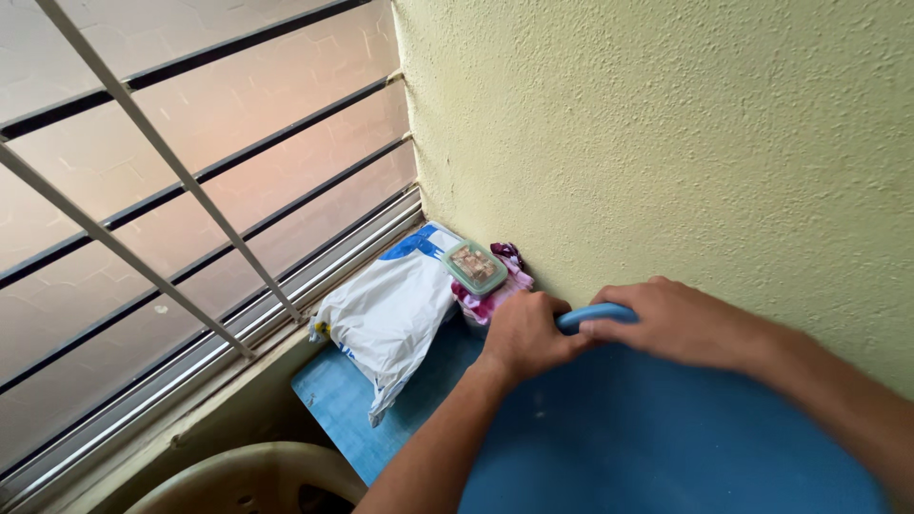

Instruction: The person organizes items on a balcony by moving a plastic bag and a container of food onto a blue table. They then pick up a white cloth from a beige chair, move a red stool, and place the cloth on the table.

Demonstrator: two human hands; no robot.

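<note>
Over on the far left we've got a window grille with white and dark bars, and down at the bottom edge the curved back of a beige plastic chair. Next along, a white plastic bag lies on the blue counter, tucked into the corner by the window. Leaning on its right end is a small clear container with a pale green lid, resting on a bit of pink patterned cloth right against the textured yellow wall. Then our left hand and right hand, close together, both curled around the rim of a big blue tub that fills the lower right. The rim shows between them, near the wall, so both are clamped on it.
</note>
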